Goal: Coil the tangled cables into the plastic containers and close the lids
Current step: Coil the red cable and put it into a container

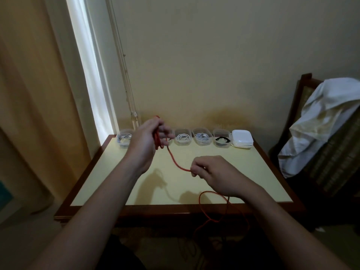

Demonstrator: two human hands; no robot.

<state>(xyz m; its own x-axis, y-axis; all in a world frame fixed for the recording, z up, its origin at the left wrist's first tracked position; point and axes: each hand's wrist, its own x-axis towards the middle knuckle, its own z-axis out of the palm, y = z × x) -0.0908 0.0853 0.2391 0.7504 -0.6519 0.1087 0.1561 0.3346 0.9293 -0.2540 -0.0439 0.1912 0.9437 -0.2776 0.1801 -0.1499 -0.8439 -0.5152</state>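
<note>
the left hand (149, 142) is raised with its fingers curled round several gathered loops of the red cable (175, 162), and one end of the cable pokes up just above its knuckles. from that hand the cable slants down and to the right to the right hand (212, 175), which sits lower and nearer the person, pinching the cable between thumb and curled fingertips. behind the right wrist the loose remainder arcs across the yellow table (109, 182), runs over its near edge and hangs below in a slack loop. beyond both hands, along the far edge by the wall, stands a row of open-topped clear plastic tubs. the leftmost tub (121, 143), just left of the left hand, holds a pale coil. to the right of the left hand's fingers come the white-coil tub (182, 144), the grey-coil tub (202, 143) and the black-cable tub (221, 145). touching that last tub, far beyond the right hand, is a stack of white lids (242, 140). well to the right of the right hand, off the table, a wooden chair (305, 78) is draped with a white cloth (331, 106).
</note>
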